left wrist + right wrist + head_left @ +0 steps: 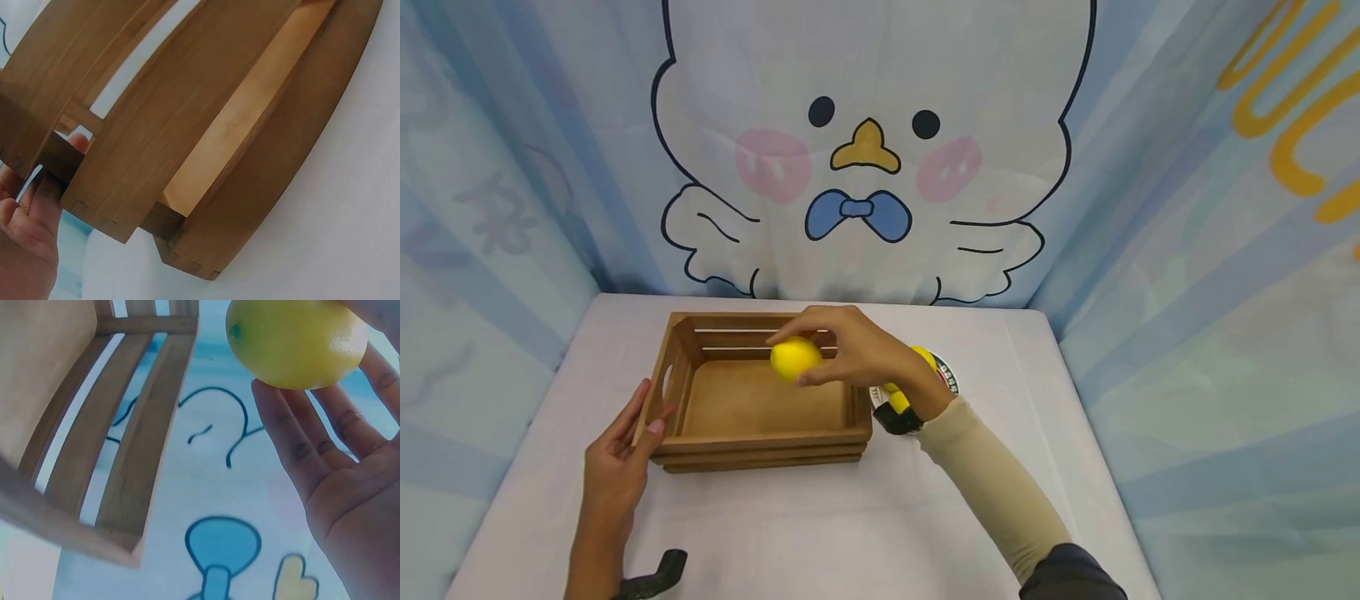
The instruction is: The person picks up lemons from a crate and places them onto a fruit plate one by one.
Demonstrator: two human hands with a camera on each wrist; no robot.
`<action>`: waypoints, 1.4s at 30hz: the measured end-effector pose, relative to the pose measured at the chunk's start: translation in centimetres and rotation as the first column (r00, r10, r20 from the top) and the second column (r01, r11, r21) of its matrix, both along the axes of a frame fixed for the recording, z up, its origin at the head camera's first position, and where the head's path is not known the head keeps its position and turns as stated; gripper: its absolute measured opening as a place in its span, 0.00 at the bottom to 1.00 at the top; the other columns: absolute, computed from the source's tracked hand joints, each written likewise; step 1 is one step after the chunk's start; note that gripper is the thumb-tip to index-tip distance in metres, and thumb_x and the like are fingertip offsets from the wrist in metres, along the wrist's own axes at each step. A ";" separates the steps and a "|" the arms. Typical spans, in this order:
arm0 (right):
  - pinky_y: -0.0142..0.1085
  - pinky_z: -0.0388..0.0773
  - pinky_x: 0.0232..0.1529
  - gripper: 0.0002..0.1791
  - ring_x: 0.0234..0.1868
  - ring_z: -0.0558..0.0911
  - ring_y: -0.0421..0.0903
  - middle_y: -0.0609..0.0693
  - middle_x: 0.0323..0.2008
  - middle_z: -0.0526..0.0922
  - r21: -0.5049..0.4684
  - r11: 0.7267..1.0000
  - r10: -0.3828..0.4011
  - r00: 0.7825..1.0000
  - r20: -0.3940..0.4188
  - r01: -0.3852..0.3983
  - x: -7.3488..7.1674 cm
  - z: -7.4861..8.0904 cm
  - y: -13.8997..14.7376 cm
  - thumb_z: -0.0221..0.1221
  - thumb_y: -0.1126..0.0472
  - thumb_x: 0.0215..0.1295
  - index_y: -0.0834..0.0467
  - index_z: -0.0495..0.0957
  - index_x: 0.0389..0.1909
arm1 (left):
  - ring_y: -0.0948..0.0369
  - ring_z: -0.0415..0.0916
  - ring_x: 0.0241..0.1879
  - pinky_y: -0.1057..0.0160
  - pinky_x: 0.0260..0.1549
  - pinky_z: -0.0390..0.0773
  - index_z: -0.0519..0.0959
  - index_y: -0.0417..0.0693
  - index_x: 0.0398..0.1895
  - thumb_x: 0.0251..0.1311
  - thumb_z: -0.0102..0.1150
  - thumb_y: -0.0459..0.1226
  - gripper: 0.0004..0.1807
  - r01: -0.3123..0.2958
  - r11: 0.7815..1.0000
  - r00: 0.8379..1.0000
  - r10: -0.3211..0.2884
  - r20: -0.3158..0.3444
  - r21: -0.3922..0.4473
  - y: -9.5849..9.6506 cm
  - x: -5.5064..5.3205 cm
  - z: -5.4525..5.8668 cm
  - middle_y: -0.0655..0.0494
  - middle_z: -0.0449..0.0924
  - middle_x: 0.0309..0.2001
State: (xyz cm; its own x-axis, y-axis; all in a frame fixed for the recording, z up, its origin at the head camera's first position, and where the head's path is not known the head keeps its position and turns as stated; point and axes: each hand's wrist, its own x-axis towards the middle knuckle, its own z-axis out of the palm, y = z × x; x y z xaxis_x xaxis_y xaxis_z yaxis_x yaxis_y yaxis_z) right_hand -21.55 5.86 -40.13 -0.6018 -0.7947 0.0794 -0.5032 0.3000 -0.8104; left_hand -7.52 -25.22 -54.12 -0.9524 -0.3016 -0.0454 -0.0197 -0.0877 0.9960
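Note:
A slatted wooden crate (767, 454) stands on the white table, its open top facing up and its floor bare. At its left end my left hand (613, 475) grips the end wall, thumb on the near inner side and fingers outside. In the left wrist view, part of that hand (31, 237) shows beside the slats. My right hand (861, 350) pinches a yellow lemon (794, 360) between thumb and fingers, over the crate's right half. The right wrist view shows the lemon (294, 344) up close against the fingertips, with a green spot at one end.
Right of the crate lies a round white plate (951, 379) with dark lettering and yellow things (922, 357) on it, partly hidden by my right wrist. A curtain with a cartoon chick (868, 75) hangs behind the white table (1000, 400) and along both sides.

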 end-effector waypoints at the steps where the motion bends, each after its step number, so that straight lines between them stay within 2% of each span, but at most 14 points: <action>1: 0.38 0.86 0.61 0.28 0.56 0.80 0.42 0.40 0.59 0.83 -0.008 1.000 -0.012 1.000 0.000 0.012 0.0 0.0 0.4 0.77 0.64 0.61 0.45 0.84 0.63 | 0.80 0.83 0.56 0.86 0.56 0.73 0.65 0.56 0.82 0.76 0.60 0.33 0.34 -0.001 1.000 1.000 0.001 0.001 -0.005 0.0 0.0 0.0 0.56 0.56 0.85; 4: 0.40 0.88 0.54 0.28 0.53 0.80 0.45 0.41 0.59 0.84 -0.033 0.998 -0.046 0.999 -0.016 0.045 0.2 0.1 1.9 0.77 0.63 0.62 0.47 0.84 0.63 | 0.80 0.83 0.56 0.86 0.57 0.73 0.65 0.56 0.82 0.76 0.60 0.32 0.34 -0.008 1.000 1.000 0.008 -0.007 -0.006 0.1 0.2 -0.1 0.55 0.57 0.85; 6: 0.41 0.87 0.54 0.27 0.53 0.81 0.45 0.41 0.59 0.85 -0.035 0.996 -0.077 0.996 -0.036 0.076 0.2 0.2 3.0 0.76 0.62 0.62 0.48 0.84 0.63 | 0.79 0.84 0.56 0.86 0.57 0.73 0.66 0.54 0.82 0.76 0.59 0.31 0.33 -0.008 1.000 1.000 0.008 -0.020 0.000 0.2 0.2 -0.2 0.54 0.58 0.84; 11: 0.43 0.83 0.64 0.27 0.59 0.81 0.42 0.39 0.60 0.85 -0.014 0.985 -0.171 0.984 -0.054 0.171 0.1 0.2 5.6 0.76 0.59 0.64 0.47 0.84 0.64 | 0.78 0.84 0.57 0.86 0.58 0.73 0.66 0.54 0.82 0.76 0.59 0.31 0.33 0.004 1.000 0.999 -0.004 -0.038 -0.001 0.2 0.3 -0.3 0.54 0.58 0.84; 21: 0.49 0.82 0.64 0.29 0.61 0.80 0.46 0.41 0.62 0.85 -0.028 0.960 -0.278 0.960 -0.023 0.278 0.2 -1.3 9.0 0.77 0.56 0.63 0.50 0.83 0.65 | 0.80 0.83 0.56 0.87 0.58 0.72 0.65 0.58 0.82 0.76 0.60 0.33 0.34 0.004 1.000 1.000 -0.004 0.001 -0.004 0.1 0.3 -0.4 0.59 0.57 0.84; 24: 0.49 0.82 0.64 0.30 0.61 0.80 0.48 0.42 0.62 0.85 -0.039 0.952 -0.303 0.953 -0.012 0.302 0.3 -1.6 9.7 0.77 0.58 0.62 0.52 0.83 0.65 | 0.81 0.82 0.57 0.87 0.60 0.71 0.65 0.60 0.82 0.77 0.60 0.34 0.34 0.011 1.000 1.000 -0.011 0.012 -0.021 0.0 0.3 -0.3 0.59 0.57 0.85; 29: 0.49 0.83 0.64 0.29 0.60 0.80 0.48 0.44 0.61 0.85 -0.041 0.938 -0.345 0.939 0.001 0.345 0.2 -2.1 10.5 0.78 0.59 0.60 0.49 0.84 0.64 | 0.82 0.81 0.58 0.86 0.63 0.69 0.64 0.62 0.83 0.77 0.59 0.36 0.34 0.022 0.999 1.000 -0.021 0.022 -0.048 0.0 0.1 0.0 0.58 0.56 0.85; 37: 0.49 0.83 0.63 0.30 0.59 0.80 0.49 0.45 0.61 0.85 -0.069 0.923 -0.379 0.925 0.026 0.380 -0.1 -2.9 11.7 0.78 0.61 0.59 0.47 0.84 0.64 | 0.83 0.80 0.57 0.85 0.63 0.69 0.64 0.65 0.82 0.78 0.60 0.38 0.33 0.004 0.996 0.998 0.002 0.066 -0.091 0.3 -0.2 0.0 0.59 0.58 0.84; 42: 0.50 0.83 0.63 0.31 0.59 0.80 0.49 0.45 0.62 0.84 -0.076 0.918 -0.388 0.921 0.041 0.390 -0.2 -3.2 12.2 0.78 0.62 0.60 0.49 0.83 0.65 | 0.83 0.82 0.56 0.86 0.61 0.70 0.66 0.64 0.81 0.77 0.60 0.37 0.33 -0.018 0.998 0.997 0.022 0.069 -0.055 0.2 -0.1 0.0 0.54 0.58 0.84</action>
State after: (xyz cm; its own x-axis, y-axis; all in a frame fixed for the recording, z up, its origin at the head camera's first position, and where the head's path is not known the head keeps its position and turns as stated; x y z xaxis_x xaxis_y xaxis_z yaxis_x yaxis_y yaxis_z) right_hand -21.74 18.04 -43.37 -0.8645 -0.4892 0.1151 -0.3399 0.4004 -0.8510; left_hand -7.64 -25.00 -54.15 -0.9411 -0.3246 -0.0943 -0.0878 -0.0346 0.9955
